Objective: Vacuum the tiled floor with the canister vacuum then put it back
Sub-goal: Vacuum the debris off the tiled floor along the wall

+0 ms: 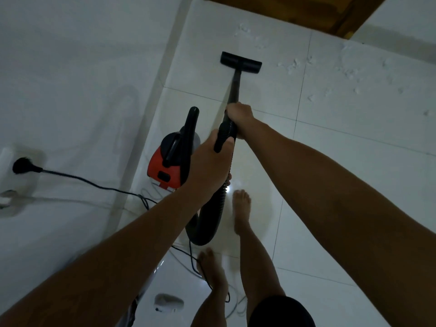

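A person's right hand [239, 114] grips the vacuum wand [234, 87], fingers curled round it, while the left hand [210, 161] holds the ribbed hose [207, 223]. The wand points away toward a wooden door [295, 10], its floor head [241, 62] flat on open tiled floor [354, 142] near the left wall [70, 67]; the red canister [167, 166] sits beside that wall.

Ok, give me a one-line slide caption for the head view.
Both hands grip the canister vacuum's wand, floor nozzle on white tiles beside scattered debris.
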